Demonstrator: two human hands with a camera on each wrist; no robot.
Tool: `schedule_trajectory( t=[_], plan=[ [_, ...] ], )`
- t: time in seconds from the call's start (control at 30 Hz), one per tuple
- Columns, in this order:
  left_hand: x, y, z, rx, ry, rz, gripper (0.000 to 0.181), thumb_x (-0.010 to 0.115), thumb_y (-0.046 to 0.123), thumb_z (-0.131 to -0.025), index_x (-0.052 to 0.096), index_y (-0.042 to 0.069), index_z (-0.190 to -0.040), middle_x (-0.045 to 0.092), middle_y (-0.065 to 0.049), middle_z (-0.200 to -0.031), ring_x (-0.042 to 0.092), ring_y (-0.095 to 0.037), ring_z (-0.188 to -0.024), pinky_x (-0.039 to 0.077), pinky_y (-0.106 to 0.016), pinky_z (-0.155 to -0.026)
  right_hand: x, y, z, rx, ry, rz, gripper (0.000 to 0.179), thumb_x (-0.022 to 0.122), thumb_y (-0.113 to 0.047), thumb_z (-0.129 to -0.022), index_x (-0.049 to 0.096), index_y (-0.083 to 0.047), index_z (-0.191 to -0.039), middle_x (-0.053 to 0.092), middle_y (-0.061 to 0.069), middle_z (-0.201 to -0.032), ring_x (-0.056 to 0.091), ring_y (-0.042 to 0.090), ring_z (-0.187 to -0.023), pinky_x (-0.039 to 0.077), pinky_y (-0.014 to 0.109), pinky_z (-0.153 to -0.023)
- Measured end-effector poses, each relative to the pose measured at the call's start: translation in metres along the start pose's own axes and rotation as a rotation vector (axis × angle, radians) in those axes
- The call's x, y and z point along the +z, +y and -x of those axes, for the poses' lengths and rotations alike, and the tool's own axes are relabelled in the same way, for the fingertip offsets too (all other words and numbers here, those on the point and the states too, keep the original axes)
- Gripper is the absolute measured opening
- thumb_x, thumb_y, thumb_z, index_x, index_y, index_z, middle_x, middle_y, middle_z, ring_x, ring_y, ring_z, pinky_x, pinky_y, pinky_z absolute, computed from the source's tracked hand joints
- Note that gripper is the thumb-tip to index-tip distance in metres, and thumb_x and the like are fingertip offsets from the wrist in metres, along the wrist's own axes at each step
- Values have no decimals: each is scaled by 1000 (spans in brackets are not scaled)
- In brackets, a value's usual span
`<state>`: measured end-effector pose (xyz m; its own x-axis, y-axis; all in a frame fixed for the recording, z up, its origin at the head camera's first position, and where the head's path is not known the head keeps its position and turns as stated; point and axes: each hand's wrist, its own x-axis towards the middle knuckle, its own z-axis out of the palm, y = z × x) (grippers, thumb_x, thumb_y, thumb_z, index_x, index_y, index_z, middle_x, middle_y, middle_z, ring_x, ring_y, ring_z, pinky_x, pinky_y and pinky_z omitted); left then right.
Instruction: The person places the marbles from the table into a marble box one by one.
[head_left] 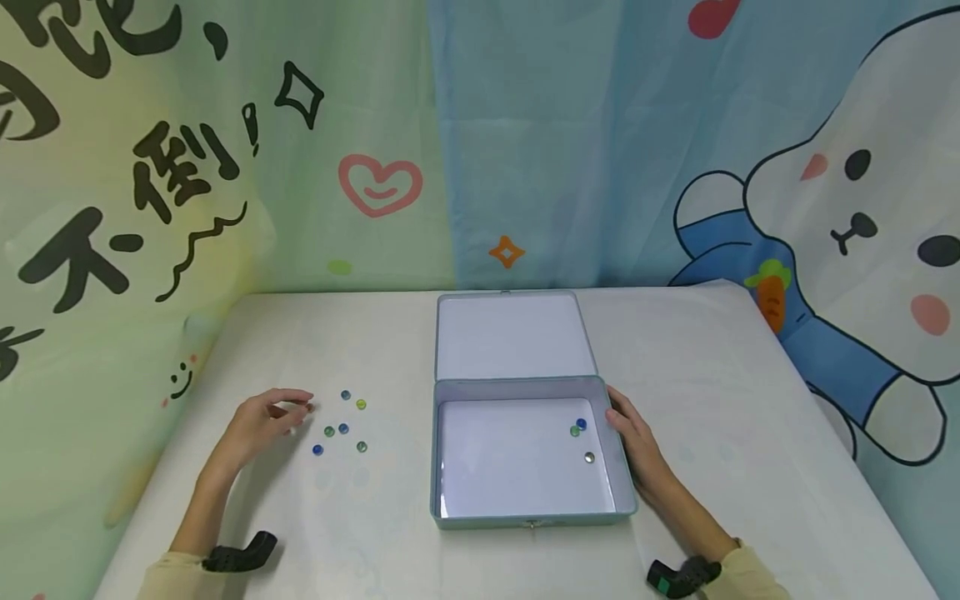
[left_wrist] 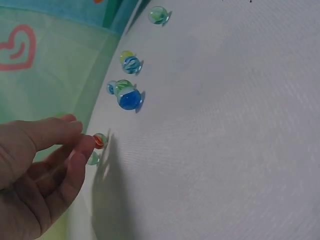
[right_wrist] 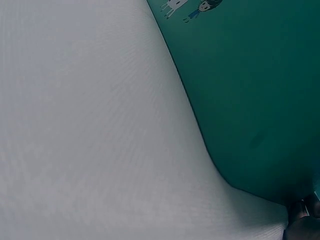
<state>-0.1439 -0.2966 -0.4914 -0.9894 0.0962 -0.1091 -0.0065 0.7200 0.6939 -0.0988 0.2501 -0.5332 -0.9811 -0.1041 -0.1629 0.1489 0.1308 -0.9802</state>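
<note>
In the head view, we see three marbles (head_left: pixel 575 431) inside the box (head_left: pixel 480 522) and six loose marbles (head_left: pixel 343 428) on the white cloth (head_left: pixel 375 550); we judge that a careless fingertip could send the loose ones rolling, since they are round and nothing fences them in; a hard push from the right hand (head_left: pixel 637 440) could also jolt the box and scatter its three; that hand grips the box's right side, thumb over the rim; the left hand (head_left: pixel 258 425) is by the marbles, fingers loosely bent.

In the left wrist view, we find a gap between thumb and forefinger, with a red marble (left_wrist: pixel 100 141) just past the fingertips and a pale green marble (left_wrist: pixel 93 159) beside it; we cannot tell whether skin meets glass, and a misjudged pinch could squirt the red one away.

In the right wrist view, we get mostly the box's green outside; the fingers are too cut off and dark to read.
</note>
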Motion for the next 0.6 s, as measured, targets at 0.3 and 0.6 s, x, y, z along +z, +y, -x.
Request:
schedule_trajectory(
  t=[0.3, 0.6],
  plan=[
    [6, 0, -2, -34, 12, -46, 28, 64, 15, -93, 66, 9, -120, 66, -17, -118, 63, -19, -87, 50, -22, -65, 0, 0, 0, 10, 10, 10, 55, 34, -32, -104, 20, -16, -154, 24, 14, -158, 24, 30, -143, 26, 37, -110],
    [13, 3, -3, -29, 25, -97, 21, 67, 10, -90, 71, 8, -110, 65, -19, -119, 64, -26, -93, 49, -27, -71, -1, -1, 0, 7, 4, 14, 54, 33, -32, -104, 20, -17, -154, 24, 13, -158, 25, 28, -141, 31, 15, -100]
  ],
)
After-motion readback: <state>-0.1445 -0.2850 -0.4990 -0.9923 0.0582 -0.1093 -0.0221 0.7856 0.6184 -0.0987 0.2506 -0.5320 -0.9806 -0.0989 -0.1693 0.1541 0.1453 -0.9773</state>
